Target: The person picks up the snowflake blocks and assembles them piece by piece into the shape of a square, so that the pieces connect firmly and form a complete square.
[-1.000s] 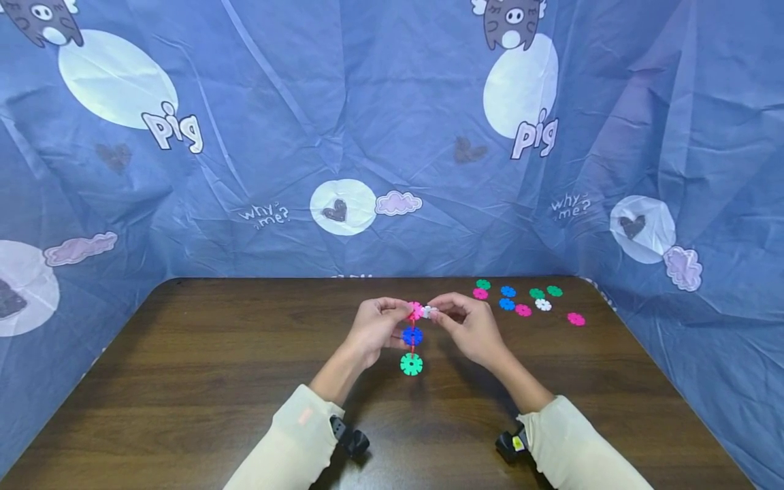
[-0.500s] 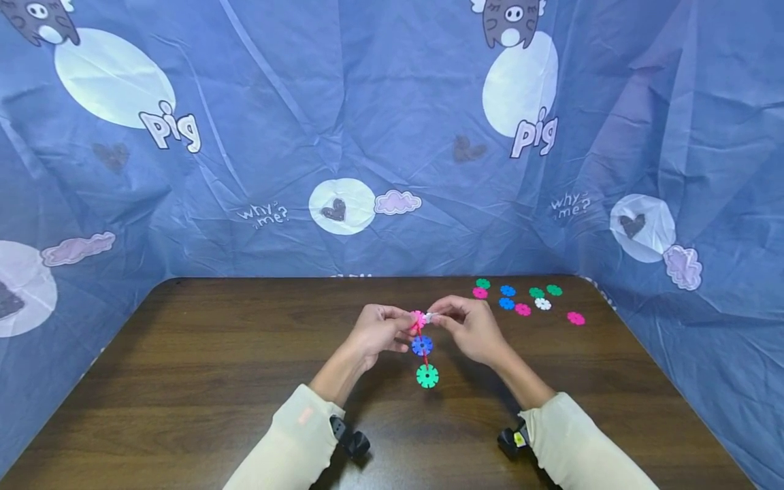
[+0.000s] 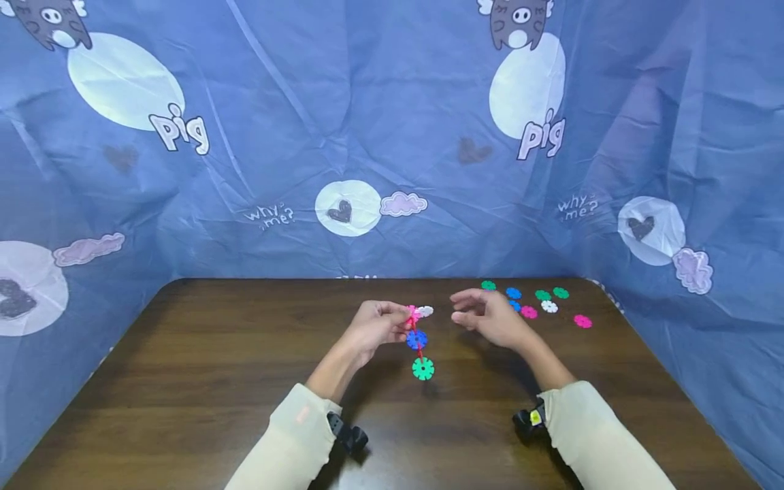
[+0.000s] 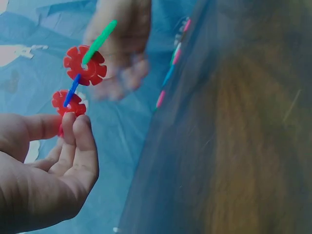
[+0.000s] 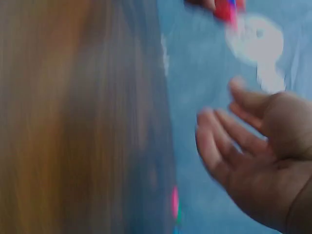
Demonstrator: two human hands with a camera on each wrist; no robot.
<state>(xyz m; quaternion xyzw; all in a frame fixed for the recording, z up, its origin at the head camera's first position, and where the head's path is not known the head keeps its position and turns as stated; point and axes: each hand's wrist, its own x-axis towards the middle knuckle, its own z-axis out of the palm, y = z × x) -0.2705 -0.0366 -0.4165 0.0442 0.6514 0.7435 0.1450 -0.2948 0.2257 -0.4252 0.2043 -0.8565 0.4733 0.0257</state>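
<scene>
My left hand (image 3: 372, 331) pinches a pink notched snowflake disc (image 3: 412, 316) at the top of a linked chain, raised over the table. A white disc (image 3: 425, 311) sticks out from the pink one on the right. Below it hang a blue disc (image 3: 417, 339) and, lowest, a green disc (image 3: 422, 369). Two red discs join these; in the left wrist view one red disc (image 4: 73, 64) links green to blue, the other red disc (image 4: 59, 100) sits near my fingertips. My right hand (image 3: 493, 320) is apart from the chain, fingers loosely bent around nothing.
Several loose snowflake discs lie at the table's back right, among them a green disc (image 3: 560, 292), a white disc (image 3: 549, 307) and a pink disc (image 3: 582, 321). My right hand partly covers this group. A blue printed cloth (image 3: 275, 136) hangs behind the brown table (image 3: 202, 381).
My right hand has let go of the white disc and drawn back to the right, its fingers spreading. The white disc stays on the chain, which my left hand still pinches.
</scene>
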